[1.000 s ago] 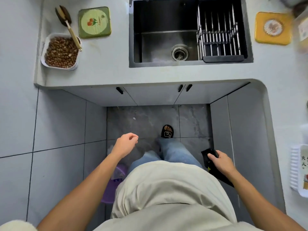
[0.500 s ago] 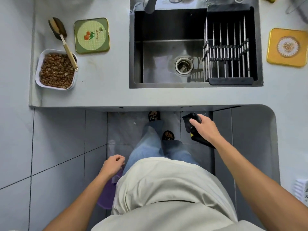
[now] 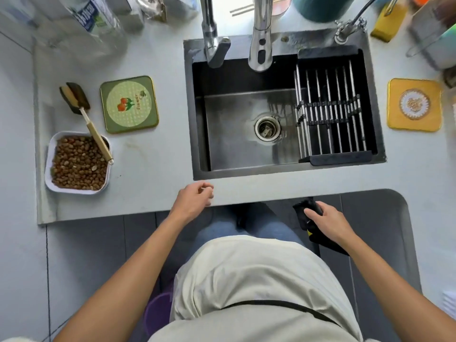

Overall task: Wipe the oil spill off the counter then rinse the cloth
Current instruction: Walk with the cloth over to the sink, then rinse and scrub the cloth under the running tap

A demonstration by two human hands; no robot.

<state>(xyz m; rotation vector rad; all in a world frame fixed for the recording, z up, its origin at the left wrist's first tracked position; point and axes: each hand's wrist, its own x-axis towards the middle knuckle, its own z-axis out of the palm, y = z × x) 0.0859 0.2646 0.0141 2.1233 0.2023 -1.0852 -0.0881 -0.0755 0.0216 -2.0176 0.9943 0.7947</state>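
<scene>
From my remote seat, the dark cloth (image 3: 311, 219) sits bunched in the right hand (image 3: 329, 222), whose fingers curl round it just below the tabletop (image 3: 158, 169) edge, off the surface and near the front of the sink (image 3: 246, 134). I judge it is held low and ready so it can be lifted onto the pale tabletop for wiping; no oil spill is plain to me, only faint marks near the green coaster (image 3: 129, 104). The left hand (image 3: 195, 198) hovers at the tabletop's front edge, fingers loosely curled and holding nothing, perhaps to steady the body. Further out, a tray of peanuts (image 3: 78, 164) with a brush (image 3: 81, 112) propped on it stands at left, two taps (image 3: 260, 33) rise behind the basin, and a yellow coaster (image 3: 414, 104) lies at right.
</scene>
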